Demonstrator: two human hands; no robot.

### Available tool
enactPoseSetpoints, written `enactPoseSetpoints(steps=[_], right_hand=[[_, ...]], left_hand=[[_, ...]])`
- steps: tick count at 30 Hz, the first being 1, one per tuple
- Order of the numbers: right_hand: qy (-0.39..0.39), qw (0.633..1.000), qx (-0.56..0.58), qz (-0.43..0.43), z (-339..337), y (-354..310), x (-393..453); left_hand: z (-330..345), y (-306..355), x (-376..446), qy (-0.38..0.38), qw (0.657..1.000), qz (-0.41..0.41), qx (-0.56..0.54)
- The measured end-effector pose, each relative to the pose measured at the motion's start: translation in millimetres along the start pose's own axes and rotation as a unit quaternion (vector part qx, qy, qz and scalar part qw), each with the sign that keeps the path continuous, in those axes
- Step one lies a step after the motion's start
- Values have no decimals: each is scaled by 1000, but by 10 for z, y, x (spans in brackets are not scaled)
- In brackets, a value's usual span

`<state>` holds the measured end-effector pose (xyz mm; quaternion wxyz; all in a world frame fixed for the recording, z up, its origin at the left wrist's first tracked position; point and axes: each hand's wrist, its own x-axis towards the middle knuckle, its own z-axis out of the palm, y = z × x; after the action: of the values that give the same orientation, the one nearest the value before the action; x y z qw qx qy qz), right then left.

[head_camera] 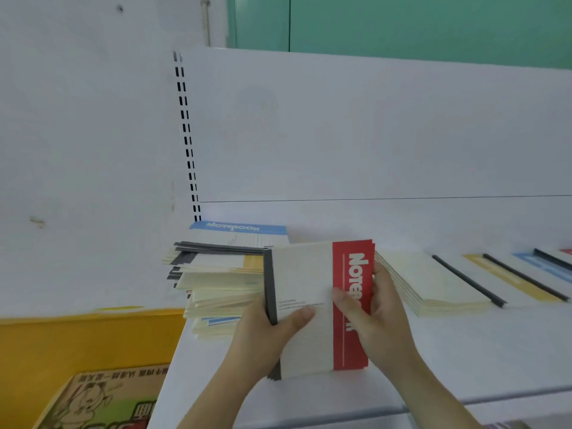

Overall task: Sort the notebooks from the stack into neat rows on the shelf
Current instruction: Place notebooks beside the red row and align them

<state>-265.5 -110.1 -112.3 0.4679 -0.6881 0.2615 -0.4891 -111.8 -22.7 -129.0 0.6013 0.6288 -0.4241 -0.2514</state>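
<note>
I hold a small bundle of notebooks (306, 292) above the white shelf (464, 351); the top cover is cream with a red band reading "Notebook" and a dark grey spine. My left hand (272, 329) grips the spine side, thumb on the cover. My right hand (377, 311) grips the red-band side, thumb across the lettering. To the left sits the untidy stack of notebooks (216, 286). A blue-banded notebook (238, 232) lies behind the stack. To the right, a row of notebooks (433, 280) lies overlapped flat on the shelf.
The shelf's white back panel (371, 134) rises behind, with a slotted upright (187, 134) at its left end. A yellow surface (77, 342) and a printed cardboard box (102, 400) lie at lower left. The shelf's front edge (495, 397) runs close to me.
</note>
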Motion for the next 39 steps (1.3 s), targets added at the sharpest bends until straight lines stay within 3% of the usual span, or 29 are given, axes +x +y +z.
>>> enactPoseSetpoints(steps=[8,16,20,24,31,39], right_hand=[[22,997,45,51,74,213,-160],[-18,996,28,85,40,292,-227],[-77,991,-51,100,-27,322,-289],[-119,978,-133,112,-123,300,-284],[16,985,-148,82,-635,144,-561],[138,964,-212,81,-1910,224,-775]], left_hand=[[133,-111,-63,68,997,6,-20],[133,-171,-79,42,999,-3,-34],[84,-213,-125,-3,1000,-1,10],[137,-204,-107,30,999,-2,-11],[650,-1,-125,-19,998,8,-63],[1971,291,-146,-106,994,-15,-21]])
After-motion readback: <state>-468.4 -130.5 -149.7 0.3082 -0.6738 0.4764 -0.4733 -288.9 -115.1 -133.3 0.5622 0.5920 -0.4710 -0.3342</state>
